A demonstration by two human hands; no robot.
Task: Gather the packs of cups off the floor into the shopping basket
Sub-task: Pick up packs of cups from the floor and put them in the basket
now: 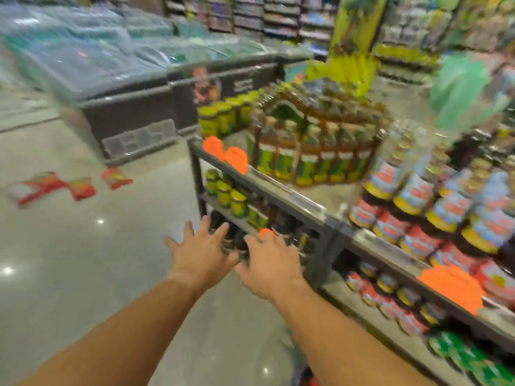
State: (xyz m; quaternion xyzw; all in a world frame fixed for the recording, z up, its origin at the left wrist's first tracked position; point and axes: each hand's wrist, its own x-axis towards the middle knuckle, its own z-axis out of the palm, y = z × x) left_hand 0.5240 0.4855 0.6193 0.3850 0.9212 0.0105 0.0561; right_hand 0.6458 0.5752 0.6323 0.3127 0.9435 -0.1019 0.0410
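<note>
Three red packs lie on the shiny floor at the left: one (pixel 34 189), a second (pixel 82 188) and a third (pixel 115 178) nearest the freezer. The picture is blurred, so their contents cannot be made out. My left hand (pixel 200 250) and my right hand (pixel 271 267) stretch forward side by side, fingers spread, holding nothing, well to the right of the packs and in front of the shelf corner. A scrap of red (pixel 309 381) shows at the bottom edge under my right arm; I cannot tell whether it is the basket.
A grey display shelf (pixel 278 188) full of jars and bottles runs along the right. A dark chest freezer (pixel 131 118) stands behind the packs. A person in green (pixel 462 90) is at the far right. Open floor (pixel 83 274) lies to the left.
</note>
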